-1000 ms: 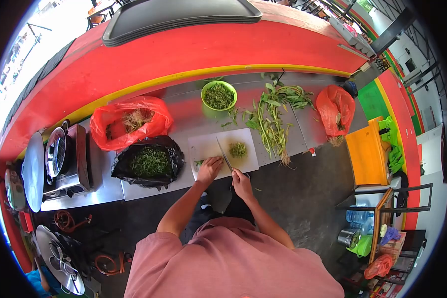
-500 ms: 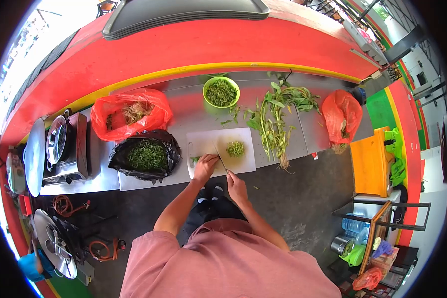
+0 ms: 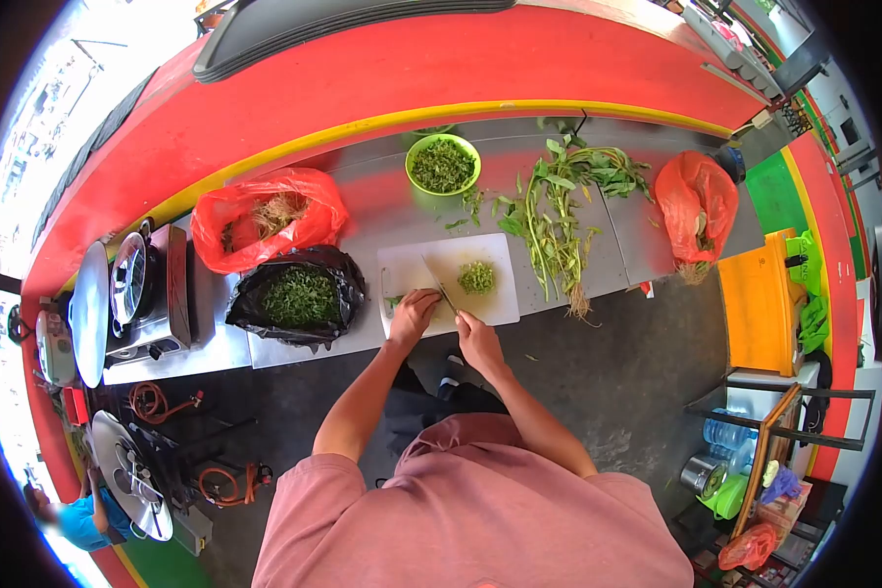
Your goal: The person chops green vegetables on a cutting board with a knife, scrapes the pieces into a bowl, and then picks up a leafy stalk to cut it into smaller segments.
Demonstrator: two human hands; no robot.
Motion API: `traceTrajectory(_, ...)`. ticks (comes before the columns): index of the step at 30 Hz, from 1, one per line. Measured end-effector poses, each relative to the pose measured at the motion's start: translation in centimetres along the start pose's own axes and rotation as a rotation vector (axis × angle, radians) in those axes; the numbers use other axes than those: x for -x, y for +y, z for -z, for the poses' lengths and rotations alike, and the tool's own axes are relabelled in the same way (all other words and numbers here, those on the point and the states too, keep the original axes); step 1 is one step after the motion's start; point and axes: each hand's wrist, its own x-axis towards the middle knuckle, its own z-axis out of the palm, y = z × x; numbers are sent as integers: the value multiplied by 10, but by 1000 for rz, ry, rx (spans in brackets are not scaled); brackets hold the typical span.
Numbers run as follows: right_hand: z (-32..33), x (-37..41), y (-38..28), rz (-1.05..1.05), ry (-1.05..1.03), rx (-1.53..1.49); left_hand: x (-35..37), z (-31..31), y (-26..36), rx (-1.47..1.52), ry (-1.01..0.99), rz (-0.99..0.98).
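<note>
On a white cutting board point(image 3: 501, 306) my right hand point(image 3: 477, 339) grips a knife point(image 3: 439, 286), its blade slanting up and left across the board. My left hand point(image 3: 416, 314) lies just left of the blade, its fingers curled over greens point(image 3: 393, 301) whose leafy end sticks out on the left. Most of what that hand holds is hidden. Right of the knife sits a pile of chopped green stems point(image 3: 476, 277). Beyond the board stands a lime-green bowl point(image 3: 443, 189) with cut greens inside. Left of the board, a black plastic bag point(image 3: 351, 284) holds shredded leaves.
Long leafy stalks with roots point(image 3: 556, 230) lie to the right, beside a red bag point(image 3: 694, 206). Another red bag point(image 3: 216, 220) and a stove point(image 3: 162, 284) stand left. A red wall point(image 3: 382, 83) borders the counter. A person in blue point(image 3: 93, 519) is at lower left.
The camera view has shifted, so the counter appears farther right. My hands keep nearly the same place on the board, knife still in the right. The person at lower left shows more.
</note>
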Motion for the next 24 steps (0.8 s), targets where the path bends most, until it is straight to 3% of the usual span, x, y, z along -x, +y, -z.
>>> traceTrajectory(9,-25,-5,11,81,68,96,1,-3,-4,-11,11,-48)
traceTrajectory(16,-20,-8,5,58,89,40,-2,1,-4,2,-14,-73)
traceTrajectory(24,-29,-2,11,27,37,202,2,-2,-8,-19,-12,-71)
